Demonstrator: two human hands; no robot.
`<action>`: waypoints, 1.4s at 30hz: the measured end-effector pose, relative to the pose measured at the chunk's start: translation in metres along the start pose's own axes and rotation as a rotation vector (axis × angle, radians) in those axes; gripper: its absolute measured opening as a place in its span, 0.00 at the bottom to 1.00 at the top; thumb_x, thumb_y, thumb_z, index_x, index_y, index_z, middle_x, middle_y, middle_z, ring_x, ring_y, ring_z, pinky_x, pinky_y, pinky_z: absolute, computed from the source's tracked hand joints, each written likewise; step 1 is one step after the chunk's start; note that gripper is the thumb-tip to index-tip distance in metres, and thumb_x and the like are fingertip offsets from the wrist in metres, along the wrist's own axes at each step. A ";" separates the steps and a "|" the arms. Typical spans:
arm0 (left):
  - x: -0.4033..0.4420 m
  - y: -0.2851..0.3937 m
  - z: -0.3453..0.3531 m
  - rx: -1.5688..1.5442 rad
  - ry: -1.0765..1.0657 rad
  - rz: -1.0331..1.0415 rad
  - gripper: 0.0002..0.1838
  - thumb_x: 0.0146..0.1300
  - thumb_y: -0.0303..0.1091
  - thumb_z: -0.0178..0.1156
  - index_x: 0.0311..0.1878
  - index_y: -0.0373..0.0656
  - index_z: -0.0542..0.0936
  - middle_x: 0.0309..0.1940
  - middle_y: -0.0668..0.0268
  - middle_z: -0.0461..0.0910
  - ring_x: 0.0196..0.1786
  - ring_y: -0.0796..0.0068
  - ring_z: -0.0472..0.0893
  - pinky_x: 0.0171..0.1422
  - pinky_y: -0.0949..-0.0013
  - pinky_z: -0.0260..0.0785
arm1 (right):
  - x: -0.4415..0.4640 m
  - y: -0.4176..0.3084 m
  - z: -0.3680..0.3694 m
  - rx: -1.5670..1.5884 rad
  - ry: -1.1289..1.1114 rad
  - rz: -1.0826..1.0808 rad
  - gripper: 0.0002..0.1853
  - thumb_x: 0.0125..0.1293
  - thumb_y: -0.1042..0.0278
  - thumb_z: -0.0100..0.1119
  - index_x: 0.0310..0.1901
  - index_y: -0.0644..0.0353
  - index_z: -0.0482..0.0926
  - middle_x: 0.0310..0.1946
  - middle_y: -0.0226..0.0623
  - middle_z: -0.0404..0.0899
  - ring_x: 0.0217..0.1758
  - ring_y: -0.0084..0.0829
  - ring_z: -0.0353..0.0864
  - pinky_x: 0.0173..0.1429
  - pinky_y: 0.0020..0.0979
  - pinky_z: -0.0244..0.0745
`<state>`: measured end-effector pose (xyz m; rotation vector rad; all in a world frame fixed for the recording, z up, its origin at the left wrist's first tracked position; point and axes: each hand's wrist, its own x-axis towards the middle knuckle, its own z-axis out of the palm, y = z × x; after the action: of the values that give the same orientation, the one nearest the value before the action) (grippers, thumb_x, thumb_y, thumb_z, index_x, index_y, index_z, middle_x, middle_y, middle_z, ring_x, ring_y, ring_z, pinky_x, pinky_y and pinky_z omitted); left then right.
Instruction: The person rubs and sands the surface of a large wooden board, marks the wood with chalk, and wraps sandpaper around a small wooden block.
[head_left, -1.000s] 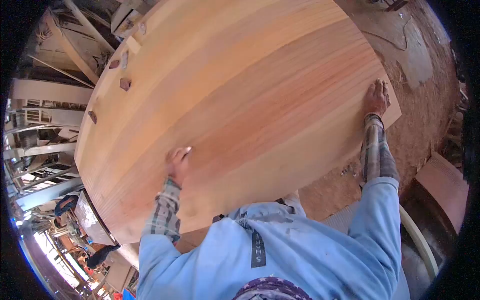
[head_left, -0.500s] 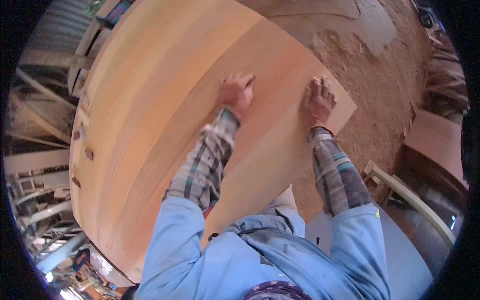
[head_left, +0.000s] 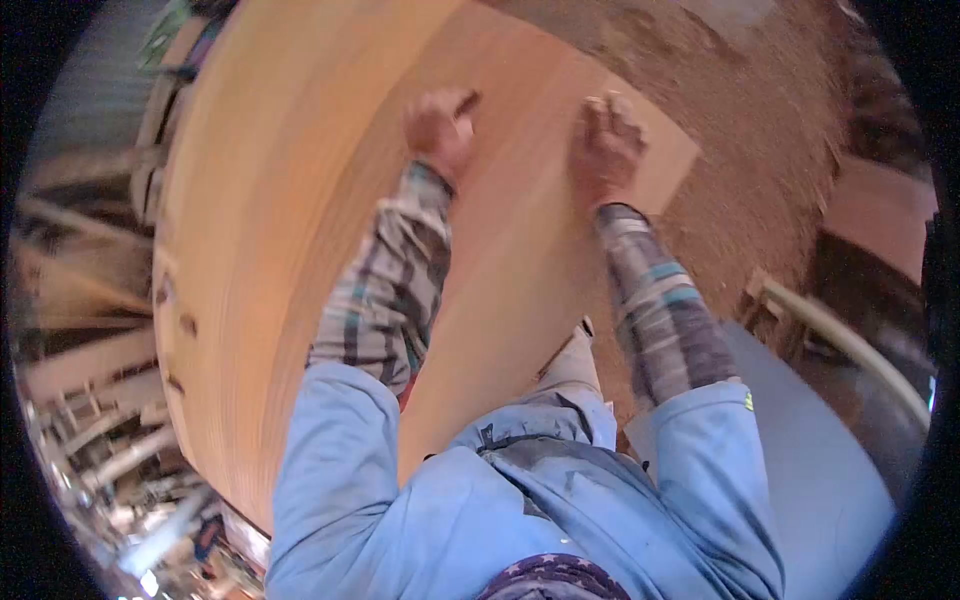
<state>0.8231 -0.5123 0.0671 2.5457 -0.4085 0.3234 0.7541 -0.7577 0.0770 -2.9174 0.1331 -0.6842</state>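
A large wooden panel (head_left: 330,170) with light and reddish bands spreads out in front of me. My left hand (head_left: 441,130) is on its reddish part, fingers curled round something I cannot make out. To the right, near the panel's corner, my right hand (head_left: 608,150) lies flat on the surface with its fingers stretched forward. Small dark pieces (head_left: 188,324) rest along the panel's far left edge, blurred by motion.
Brown ground (head_left: 760,150) shows beyond the panel on the right. A curved pale strip (head_left: 850,345) and a reddish-brown board (head_left: 880,215) are at the right. Stacked timber (head_left: 90,380) stands at the left. A grey-blue sheet (head_left: 800,470) lies at lower right.
My left hand has moved along the panel towards its right corner, close to my right hand. The view has turned, and the panel's corner shows further left than before.
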 end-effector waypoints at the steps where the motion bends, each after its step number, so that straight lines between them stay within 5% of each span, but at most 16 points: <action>1: -0.042 -0.009 -0.022 0.006 0.008 -0.025 0.10 0.58 0.37 0.64 0.43 0.55 0.85 0.42 0.67 0.83 0.50 0.59 0.78 0.56 0.54 0.67 | -0.001 0.004 0.008 -0.055 -0.038 0.020 0.18 0.69 0.54 0.51 0.58 0.46 0.73 0.65 0.38 0.70 0.68 0.43 0.67 0.69 0.50 0.58; 6: -0.292 -0.042 -0.159 0.077 0.099 -0.373 0.07 0.58 0.33 0.64 0.40 0.51 0.84 0.37 0.67 0.82 0.45 0.61 0.78 0.51 0.59 0.66 | 0.005 -0.010 0.003 -0.159 -0.226 0.082 0.20 0.72 0.51 0.45 0.61 0.46 0.73 0.69 0.37 0.67 0.71 0.42 0.66 0.72 0.47 0.57; 10: -0.483 -0.084 -0.269 0.360 -0.001 -0.652 0.06 0.61 0.35 0.61 0.39 0.51 0.85 0.36 0.67 0.82 0.46 0.61 0.78 0.53 0.58 0.65 | 0.009 0.002 0.025 -0.055 -0.087 -0.015 0.22 0.73 0.50 0.44 0.63 0.47 0.72 0.71 0.38 0.65 0.73 0.42 0.63 0.73 0.47 0.55; 13: -0.559 -0.078 -0.308 0.289 0.135 -0.861 0.07 0.62 0.36 0.60 0.40 0.51 0.85 0.37 0.67 0.82 0.47 0.61 0.78 0.55 0.57 0.65 | 0.002 0.004 0.016 -0.063 -0.077 -0.016 0.23 0.73 0.50 0.44 0.65 0.46 0.70 0.72 0.38 0.64 0.74 0.41 0.62 0.74 0.47 0.55; 16: -0.546 -0.076 -0.302 0.476 0.232 -0.980 0.06 0.63 0.36 0.60 0.38 0.49 0.85 0.37 0.67 0.82 0.47 0.61 0.78 0.55 0.59 0.65 | 0.003 0.007 0.016 -0.103 -0.103 0.019 0.22 0.73 0.50 0.43 0.64 0.46 0.70 0.71 0.38 0.64 0.74 0.42 0.62 0.74 0.48 0.55; 18: -0.499 -0.080 -0.267 0.448 0.204 -0.664 0.06 0.63 0.37 0.61 0.38 0.49 0.84 0.36 0.67 0.82 0.45 0.61 0.78 0.53 0.60 0.66 | -0.001 0.002 0.010 -0.080 -0.097 0.013 0.22 0.73 0.51 0.43 0.63 0.47 0.71 0.71 0.39 0.65 0.73 0.43 0.63 0.73 0.48 0.56; 25: -0.309 -0.045 -0.217 0.200 0.097 -0.394 0.06 0.60 0.33 0.64 0.40 0.49 0.84 0.36 0.68 0.82 0.41 0.64 0.79 0.50 0.60 0.66 | -0.003 -0.024 -0.024 -0.110 -0.022 -0.009 0.17 0.67 0.56 0.54 0.55 0.47 0.74 0.66 0.41 0.71 0.69 0.44 0.68 0.67 0.49 0.61; 31: -0.206 0.033 -0.235 0.054 0.236 -0.100 0.06 0.55 0.34 0.68 0.36 0.49 0.84 0.34 0.64 0.82 0.40 0.59 0.80 0.42 0.56 0.71 | -0.081 -0.095 -0.189 0.011 0.025 0.031 0.19 0.68 0.56 0.52 0.59 0.49 0.72 0.67 0.41 0.68 0.72 0.43 0.63 0.72 0.50 0.53; 36: -0.102 0.095 -0.216 0.039 0.311 -0.004 0.06 0.57 0.39 0.65 0.37 0.53 0.85 0.34 0.65 0.83 0.42 0.59 0.81 0.46 0.56 0.73 | -0.158 -0.146 -0.279 0.046 -0.004 0.043 0.22 0.67 0.59 0.54 0.61 0.53 0.71 0.69 0.41 0.64 0.75 0.41 0.58 0.76 0.48 0.47; 42: -0.134 0.102 -0.292 0.072 0.224 -0.024 0.08 0.59 0.41 0.61 0.40 0.55 0.85 0.41 0.66 0.84 0.48 0.62 0.81 0.57 0.53 0.69 | -0.221 -0.231 -0.361 0.024 -0.034 0.055 0.21 0.67 0.60 0.54 0.61 0.52 0.71 0.69 0.41 0.65 0.75 0.42 0.58 0.75 0.48 0.48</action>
<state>0.6212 -0.4073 0.3153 2.5450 -0.2851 0.6176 0.4081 -0.5462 0.3372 -2.8891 0.1985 -0.6228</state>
